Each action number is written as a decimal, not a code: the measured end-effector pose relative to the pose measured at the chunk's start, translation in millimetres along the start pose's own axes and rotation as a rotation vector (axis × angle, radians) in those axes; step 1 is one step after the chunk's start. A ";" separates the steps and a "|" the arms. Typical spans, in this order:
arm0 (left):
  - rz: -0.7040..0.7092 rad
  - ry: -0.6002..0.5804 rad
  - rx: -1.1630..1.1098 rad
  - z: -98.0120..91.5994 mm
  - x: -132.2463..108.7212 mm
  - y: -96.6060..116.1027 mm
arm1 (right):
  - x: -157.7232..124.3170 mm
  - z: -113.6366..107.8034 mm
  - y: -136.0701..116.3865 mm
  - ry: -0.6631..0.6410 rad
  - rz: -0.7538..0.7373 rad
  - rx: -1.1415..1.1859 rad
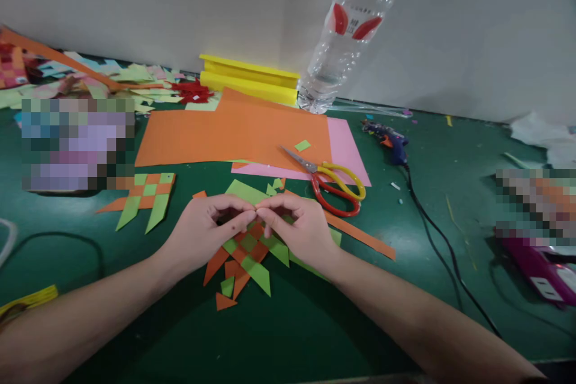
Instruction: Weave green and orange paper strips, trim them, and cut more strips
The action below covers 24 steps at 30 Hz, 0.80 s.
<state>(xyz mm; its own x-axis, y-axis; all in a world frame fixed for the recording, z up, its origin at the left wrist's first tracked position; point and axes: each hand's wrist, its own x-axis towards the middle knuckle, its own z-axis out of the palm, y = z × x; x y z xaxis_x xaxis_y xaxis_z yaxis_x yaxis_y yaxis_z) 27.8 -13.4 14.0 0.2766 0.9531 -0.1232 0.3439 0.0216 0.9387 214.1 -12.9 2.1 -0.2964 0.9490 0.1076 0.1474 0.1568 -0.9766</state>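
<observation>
My left hand (209, 225) and my right hand (301, 225) meet at the fingertips, both in a pinch. Whatever they hold between them is too small and too covered to make out. Just beneath them lies a woven piece of orange and green paper strips (248, 243), its pointed ends spreading towards me. Small orange and green offcuts (226, 301) lie at its near side, and an orange paper strip (364, 234) sticks out to the right. Beyond my right hand rest scissors (337, 183) with one red and one yellow handle, blades partly over orange paper (193, 138).
Another woven paper fish-like piece (150, 192) lies left. Pink paper (346, 144) shows under the orange sheet. Behind stand a yellow folded strip (249, 81) and a tilted plastic bottle (346, 36). A corded glue gun (391, 141) lies right; paper scraps (139, 75) heap at back left.
</observation>
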 end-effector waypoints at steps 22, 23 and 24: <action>0.012 -0.005 -0.017 0.2 1.6 0.2 | 0.2 1.4 -1.8 0.012 0.013 0.044; 0.013 -0.004 -0.013 0.3 1.7 0.3 | 0.4 1.6 -2.2 0.012 0.018 0.043; 0.015 -0.004 -0.010 0.3 1.7 0.3 | 0.6 1.6 -2.5 0.011 0.023 0.041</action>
<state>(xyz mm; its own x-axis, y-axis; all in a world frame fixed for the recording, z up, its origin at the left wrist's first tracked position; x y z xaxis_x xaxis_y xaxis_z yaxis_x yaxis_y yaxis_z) 28.6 -11.9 14.0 0.2849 0.9521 -0.1107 0.3312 0.0106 0.9435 212.0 -13.2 4.3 -0.2825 0.9553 0.0868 0.1150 0.1236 -0.9856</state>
